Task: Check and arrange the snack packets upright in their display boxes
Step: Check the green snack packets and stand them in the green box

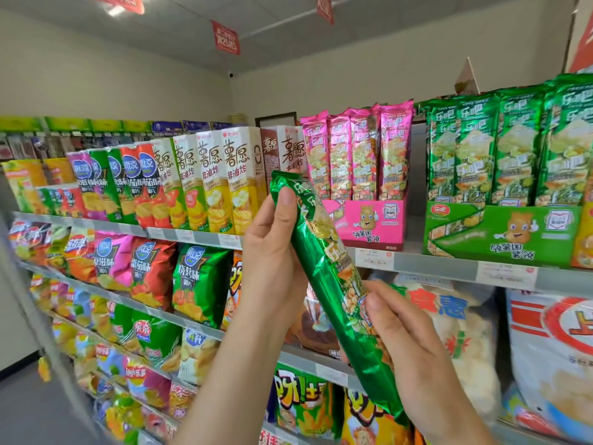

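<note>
I hold one long green snack packet tilted in front of the shelves, its top leaning left. My left hand grips its upper part, thumb over the top edge. My right hand pinches its lower half from the right. On the top shelf stands a pink display box with several pink packets upright in it. To its right is a green display box with several green packets standing upright.
Tall snack cartons and chip bags fill the top shelf to the left. Lower shelves hold many chip bags and large white bags. A shelf edge with price tags runs under the boxes.
</note>
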A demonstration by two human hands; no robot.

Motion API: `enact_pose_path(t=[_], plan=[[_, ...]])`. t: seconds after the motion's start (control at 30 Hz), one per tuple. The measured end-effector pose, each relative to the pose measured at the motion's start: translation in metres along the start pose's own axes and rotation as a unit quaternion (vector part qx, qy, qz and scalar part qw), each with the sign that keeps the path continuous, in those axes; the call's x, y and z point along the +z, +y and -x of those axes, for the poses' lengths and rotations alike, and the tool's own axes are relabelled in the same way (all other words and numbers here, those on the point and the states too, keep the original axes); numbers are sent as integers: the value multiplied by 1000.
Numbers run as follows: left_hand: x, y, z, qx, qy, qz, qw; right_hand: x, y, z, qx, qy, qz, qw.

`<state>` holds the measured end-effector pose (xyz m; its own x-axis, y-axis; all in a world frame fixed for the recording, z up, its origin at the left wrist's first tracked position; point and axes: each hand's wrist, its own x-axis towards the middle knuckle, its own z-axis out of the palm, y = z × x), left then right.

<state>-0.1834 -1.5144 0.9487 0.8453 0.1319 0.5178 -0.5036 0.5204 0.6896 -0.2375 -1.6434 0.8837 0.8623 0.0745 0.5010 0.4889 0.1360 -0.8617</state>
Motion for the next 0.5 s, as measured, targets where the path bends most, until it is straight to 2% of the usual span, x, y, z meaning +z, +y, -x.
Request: enact_pose_path(t=[0.1, 0.27, 0.37, 0.5], plan=[[-4, -1, 4, 9, 32, -6, 999, 0, 4, 1, -1, -35, -5, 999], [-8, 1, 4, 60, 102, -4, 993, -8, 12, 3, 6, -161, 44, 986], [-9, 0, 4, 68, 95, -2, 993, -3, 17, 7, -2, -114, 71, 991], [-8, -9, 9, 22, 70, -19, 997, 5, 25, 9, -38, -36, 131, 990]])
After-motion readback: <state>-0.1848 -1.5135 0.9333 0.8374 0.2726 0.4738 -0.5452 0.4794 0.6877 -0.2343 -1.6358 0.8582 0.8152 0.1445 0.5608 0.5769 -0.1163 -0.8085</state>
